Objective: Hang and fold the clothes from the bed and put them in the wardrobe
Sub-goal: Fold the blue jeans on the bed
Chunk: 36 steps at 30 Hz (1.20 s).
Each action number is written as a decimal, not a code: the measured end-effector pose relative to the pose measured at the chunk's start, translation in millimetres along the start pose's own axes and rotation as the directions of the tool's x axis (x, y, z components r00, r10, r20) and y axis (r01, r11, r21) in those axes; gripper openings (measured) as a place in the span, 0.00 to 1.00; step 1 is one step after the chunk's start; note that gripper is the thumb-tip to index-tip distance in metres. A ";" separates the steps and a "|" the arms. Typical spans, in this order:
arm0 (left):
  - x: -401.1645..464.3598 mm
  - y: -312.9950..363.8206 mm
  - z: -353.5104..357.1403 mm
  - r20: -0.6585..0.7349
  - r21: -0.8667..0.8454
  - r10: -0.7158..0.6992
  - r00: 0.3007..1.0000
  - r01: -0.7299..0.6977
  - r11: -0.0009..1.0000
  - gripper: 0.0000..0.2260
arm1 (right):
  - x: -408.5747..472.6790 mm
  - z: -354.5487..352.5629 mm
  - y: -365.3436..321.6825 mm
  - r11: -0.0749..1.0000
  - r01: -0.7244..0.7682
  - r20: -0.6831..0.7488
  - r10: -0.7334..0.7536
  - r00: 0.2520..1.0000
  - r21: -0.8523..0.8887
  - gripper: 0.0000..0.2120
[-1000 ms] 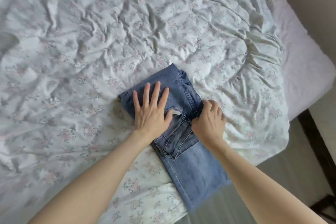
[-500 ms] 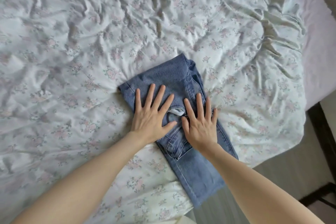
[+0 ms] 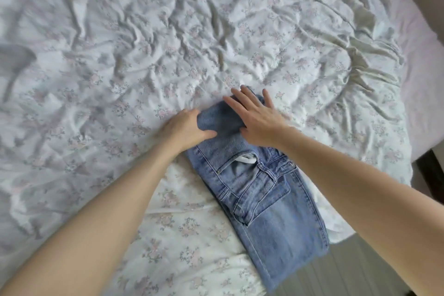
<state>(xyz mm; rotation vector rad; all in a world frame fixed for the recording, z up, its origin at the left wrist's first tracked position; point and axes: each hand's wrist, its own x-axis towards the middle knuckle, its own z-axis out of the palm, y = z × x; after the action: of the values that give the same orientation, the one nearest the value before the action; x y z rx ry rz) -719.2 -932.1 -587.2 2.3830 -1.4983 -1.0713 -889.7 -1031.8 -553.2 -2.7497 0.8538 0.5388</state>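
Thing: a pair of light blue denim jeans (image 3: 259, 190) is laid folded on the bed, near the bed's lower edge.
Look: the cloth is faded blue with pale stitching; a pocket, a belt loop and a bit of white lining are seen near the middle.
Far end: it is bunched up between the two hands.
Near end: one leg end is hung over the bed's edge.
Left hand (image 3: 185, 127): the fingers are curled round the bunched far end, with the thumb on top of the denim.
Right hand (image 3: 257, 120): the fingers are kept straight and spread, pressed flat on the same end.
Bed: a crumpled white sheet with small pink flowers (image 3: 144, 55) is spread under the jeans.
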 end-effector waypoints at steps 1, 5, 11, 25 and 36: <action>1.9 -0.3 -3.2 0.056 -0.039 -0.011 0.998 0.013 0.999 0.36 | 9.9 -7.5 3.5 0.997 0.055 0.084 -0.051 0.995 -0.044 0.43; -6.0 2.0 -12.7 0.197 0.021 -0.026 0.980 0.023 1.000 0.42 | 35.3 -33.5 8.7 0.988 0.095 0.305 -0.054 0.951 -0.121 0.46; -21.8 15.6 -30.7 0.199 -0.090 0.036 0.979 -0.018 0.996 0.21 | 32.8 -61.2 13.5 0.996 0.067 0.312 -0.048 0.949 -0.052 0.14; 7.3 61.3 -181.6 -0.561 0.221 0.140 0.816 -0.016 0.975 0.15 | 66.7 -174.5 18.1 0.992 -0.121 -0.466 0.090 0.880 -0.037 0.13; -84.9 79.8 -88.6 -0.514 0.333 0.465 0.720 -0.332 0.883 0.18 | -49.6 -110.2 25.3 0.994 0.033 -0.400 -0.072 0.913 -0.104 0.15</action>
<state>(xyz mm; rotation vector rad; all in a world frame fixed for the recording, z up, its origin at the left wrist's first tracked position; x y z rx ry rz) -744.5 -923.6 -443.2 2.0524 -1.8070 -0.0507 -911.5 -1060.8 -435.2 -3.0154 0.8501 -0.0090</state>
